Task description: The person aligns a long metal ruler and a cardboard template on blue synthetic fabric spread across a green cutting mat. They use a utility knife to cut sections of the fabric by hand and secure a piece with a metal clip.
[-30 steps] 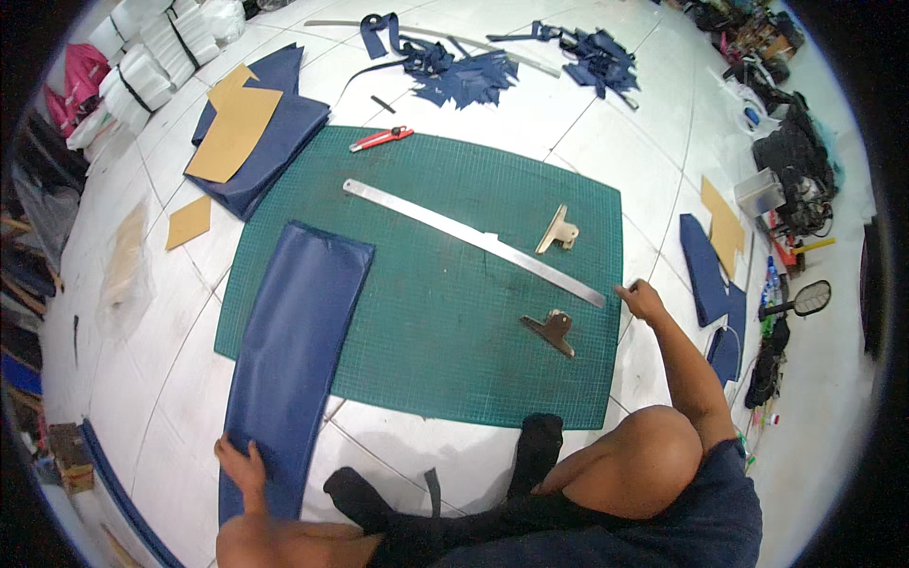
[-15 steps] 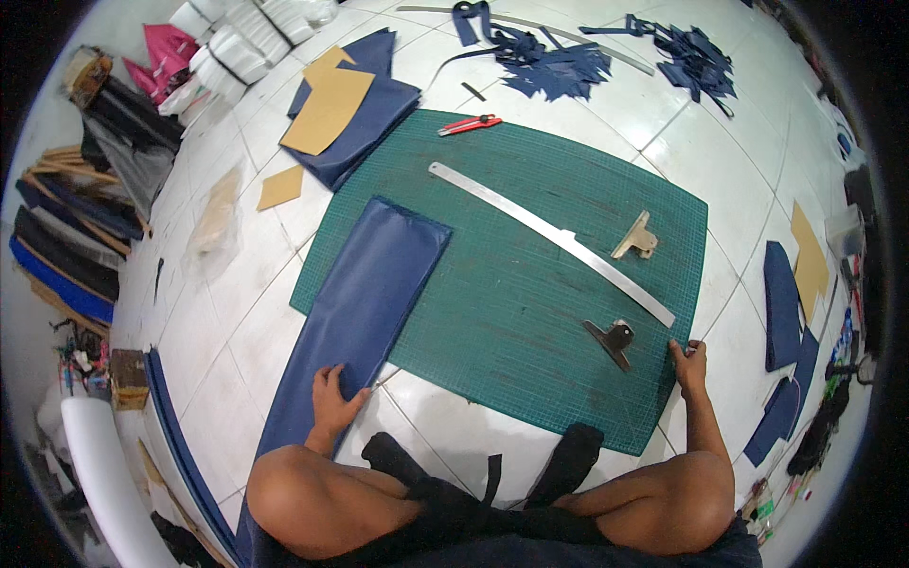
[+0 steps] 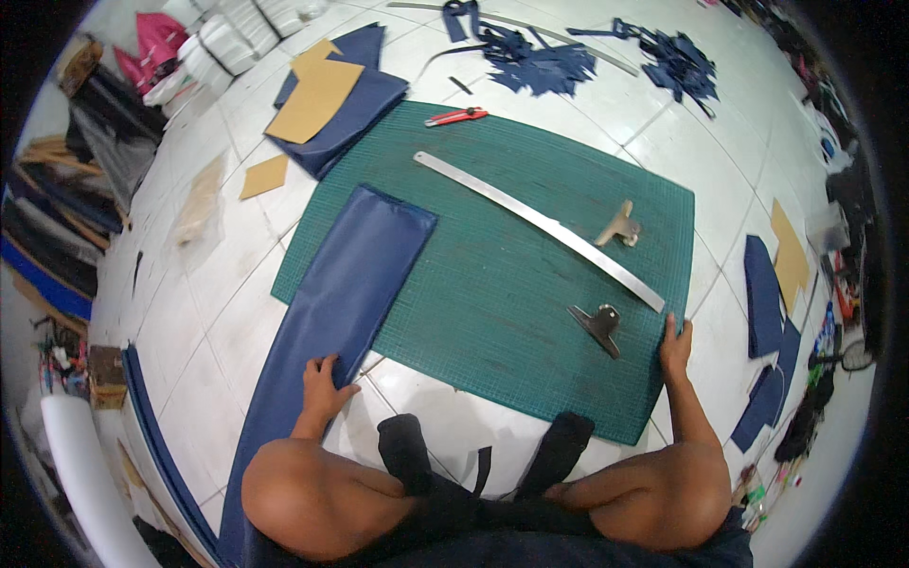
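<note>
My left hand (image 3: 325,386) lies palm down on a long folded strip of dark blue sheet material (image 3: 331,303), its fingers apart. The strip runs from beside my left knee onto the green cutting mat (image 3: 473,312). At the mat's right edge, my right hand (image 3: 675,350) rests with thumb and fingers stretched forward; it seems to hold nothing. Just beyond its fingertips is the near end of a steel ruler (image 3: 540,222), which slants across the mat. Two metal bulldog clips lie there too, a lighter clip (image 3: 621,224) and a darker clip (image 3: 598,328). A red utility knife (image 3: 456,117) sits at the far edge.
Tan pattern pieces (image 3: 317,99) lie on blue material (image 3: 379,90) at the far left. Piles of blue scraps (image 3: 544,66) are on the tiled floor beyond the mat. More cut blue pieces (image 3: 762,298) lie at the right. A white roll (image 3: 80,473) stands at the left.
The whole view has shifted slightly left and up. My right hand has slid a little farther along the mat's edge, with its fingers straighter. My left hand still rests on the blue strip.
</note>
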### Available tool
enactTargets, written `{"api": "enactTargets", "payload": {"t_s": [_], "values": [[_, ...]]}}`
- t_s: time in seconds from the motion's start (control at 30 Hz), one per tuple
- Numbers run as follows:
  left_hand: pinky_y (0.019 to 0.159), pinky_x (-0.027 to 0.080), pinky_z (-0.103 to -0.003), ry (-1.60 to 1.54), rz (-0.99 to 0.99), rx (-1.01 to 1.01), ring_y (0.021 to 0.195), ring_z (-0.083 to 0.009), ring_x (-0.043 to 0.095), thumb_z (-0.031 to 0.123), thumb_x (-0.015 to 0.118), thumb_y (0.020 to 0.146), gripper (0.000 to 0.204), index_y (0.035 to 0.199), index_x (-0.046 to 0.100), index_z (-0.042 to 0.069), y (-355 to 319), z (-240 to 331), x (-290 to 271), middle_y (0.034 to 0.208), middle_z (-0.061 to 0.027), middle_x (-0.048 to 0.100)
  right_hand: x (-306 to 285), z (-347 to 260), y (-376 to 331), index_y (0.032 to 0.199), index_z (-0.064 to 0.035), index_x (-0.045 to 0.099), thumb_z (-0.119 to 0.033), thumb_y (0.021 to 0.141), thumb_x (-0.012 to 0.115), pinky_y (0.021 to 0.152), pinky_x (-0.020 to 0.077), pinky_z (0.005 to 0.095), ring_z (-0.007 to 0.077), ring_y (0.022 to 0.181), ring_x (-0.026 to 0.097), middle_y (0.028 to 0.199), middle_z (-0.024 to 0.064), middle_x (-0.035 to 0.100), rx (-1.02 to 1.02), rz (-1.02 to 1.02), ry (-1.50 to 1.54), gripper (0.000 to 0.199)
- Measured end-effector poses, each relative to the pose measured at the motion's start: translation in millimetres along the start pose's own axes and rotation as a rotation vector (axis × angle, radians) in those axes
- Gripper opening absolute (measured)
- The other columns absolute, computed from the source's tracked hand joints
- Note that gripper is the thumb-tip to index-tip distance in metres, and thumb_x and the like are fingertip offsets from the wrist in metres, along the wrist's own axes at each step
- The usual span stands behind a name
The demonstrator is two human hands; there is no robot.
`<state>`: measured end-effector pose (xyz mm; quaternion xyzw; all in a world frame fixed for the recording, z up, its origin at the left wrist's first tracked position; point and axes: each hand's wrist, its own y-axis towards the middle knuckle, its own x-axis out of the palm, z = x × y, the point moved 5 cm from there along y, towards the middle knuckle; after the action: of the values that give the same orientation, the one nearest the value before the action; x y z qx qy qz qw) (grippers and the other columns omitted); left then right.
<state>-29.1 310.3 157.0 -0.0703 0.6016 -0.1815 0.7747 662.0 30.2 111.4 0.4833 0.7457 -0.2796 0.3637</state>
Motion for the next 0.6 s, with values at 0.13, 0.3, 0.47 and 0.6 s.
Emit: {"api": "enactTargets", "payload": {"t_s": [0.13,0.3,0.47,0.6], "values": [[0.105,0.044,-0.047,-0.015,0.079,0.095,0.119,-0.0412,0.052,0.020,0.082,0.072,0.070,0.136,0.057,0.007,0.3,4.4,-2.0,0.126,-0.0228,0.052,-19.0,-21.7,9.5,0.140,0.0068,0.049,-0.053,0.098,0.058,0.105,0.0449,0.0443,0.0414,0.127,0.056,0.135,0.0313,0.057,-0.024,0.011,0.019,0.073],[0.100,0.047,-0.046,0.019,0.074,0.107,0.115,-0.0410,0.055,0.011,0.068,0.077,0.061,0.137,0.057,0.007,-6.8,7.6,-0.2,0.120,-0.0218,0.055,-42.0,-47.7,86.6,0.134,0.0059,0.055,-0.053,0.093,0.065,0.100,0.0487,0.0428,0.0397,0.117,0.064,0.125,0.0289,0.065,-0.205,-0.013,-0.011,0.073],[0.099,0.048,-0.047,0.010,0.127,0.103,0.113,-0.0411,0.056,0.008,0.065,0.078,0.059,0.136,0.057,0.006,-9.2,11.4,-2.7,0.121,-0.0220,0.056,-59.4,-97.5,214.7,0.153,-0.0188,0.037,-0.046,0.093,0.067,0.089,0.0527,0.0524,0.0449,0.105,0.067,0.114,0.0261,0.069,-0.343,-0.080,-0.578,0.073],[0.102,0.045,-0.048,0.012,0.176,0.131,0.115,-0.0430,0.054,0.006,0.064,0.077,0.060,0.136,0.056,0.006,-9.2,16.4,2.2,0.124,-0.0237,0.055,-12.2,-151.5,241.7,0.145,-0.0078,0.048,-0.035,0.095,0.066,0.095,0.0515,0.0469,0.0405,0.116,0.063,0.126,0.0241,0.065,-0.617,0.017,-0.114,0.059]]}}
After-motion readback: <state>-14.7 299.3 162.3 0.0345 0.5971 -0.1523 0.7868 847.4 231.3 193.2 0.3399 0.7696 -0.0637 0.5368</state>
